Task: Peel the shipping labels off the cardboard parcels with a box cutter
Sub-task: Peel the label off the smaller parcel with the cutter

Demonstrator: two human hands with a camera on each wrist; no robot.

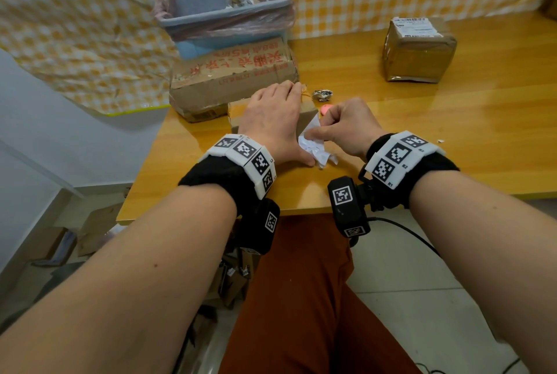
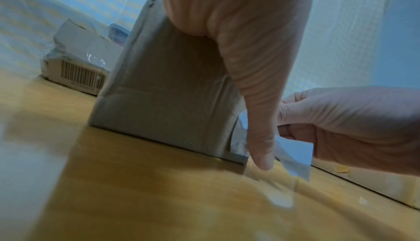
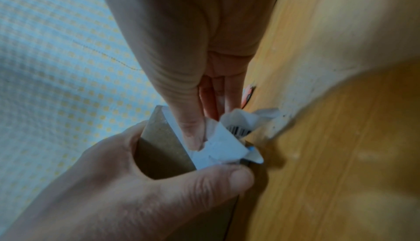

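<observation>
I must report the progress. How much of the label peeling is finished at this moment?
Done: one crumpled label lies on the table. In hand: left hand steadies the small parcel while right hand pinches its half-peeled label. Left: the far parcel keeps its label.

R hand (image 3: 181, 65) thumb + fingers pinching crumpled white shipping label (image 3: 225, 142) w/ barcode showing, label partly stuck to small cardboard parcel (image 3: 161, 148), L hand (image 3: 127, 191) gripping parcel, wooden table (image 3: 341, 155), yellow-check cloth (image 3: 56, 65) behind
</observation>
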